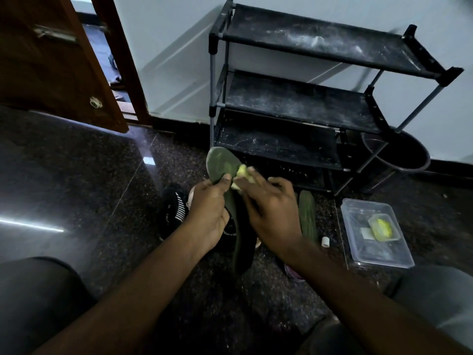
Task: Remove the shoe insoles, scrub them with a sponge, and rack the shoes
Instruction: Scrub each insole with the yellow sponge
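My left hand point(208, 208) grips a dark green insole point(220, 163) around its middle, toe end raised toward the rack. My right hand point(268, 208) pinches a yellow sponge point(242, 176) against the insole's upper face. A second green insole point(307, 213) lies flat on the floor to the right of my hands. A black shoe point(174, 208) with white stripes sits on the floor to the left, partly hidden behind my left hand. The black three-tier shoe rack point(294, 106) stands against the wall, its shelves dusty and bare.
A clear plastic tub point(376, 234) on the floor at right holds a small dish with something yellow. A small white cap point(325, 242) lies beside it. A dark round bucket point(399, 152) stands behind the rack. An open wooden door point(51, 60) is at upper left.
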